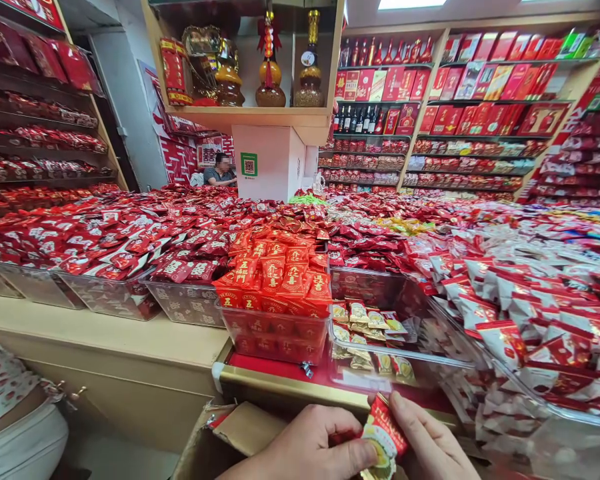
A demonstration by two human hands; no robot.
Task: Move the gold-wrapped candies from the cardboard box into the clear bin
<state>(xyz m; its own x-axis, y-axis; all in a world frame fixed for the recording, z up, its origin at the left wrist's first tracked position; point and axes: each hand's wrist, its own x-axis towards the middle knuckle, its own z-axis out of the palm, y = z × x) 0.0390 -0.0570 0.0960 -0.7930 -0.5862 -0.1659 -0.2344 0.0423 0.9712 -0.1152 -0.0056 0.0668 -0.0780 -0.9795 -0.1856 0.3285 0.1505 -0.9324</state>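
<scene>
Between my two hands, at the bottom of the head view, is a red and gold candy packet (383,432) with a yellow fruit picture on it. My left hand (315,443) pinches its lower left side with thumb and fingers. At its upper right edge, my right hand (425,437) grips with thumb and fingertips. Just beyond my hands stands a clear bin (405,357) partly filled with small gold and white packets (367,323). Below my left hand lies an open cardboard box (247,427), its inside mostly hidden.
A clear bin (280,333) heaped with bright red packets stands ahead. White and red packets (505,340) fill a large bin at right. A counter edge (300,383) runs before me. At left stands a person (20,413); another person (219,172) is at the back.
</scene>
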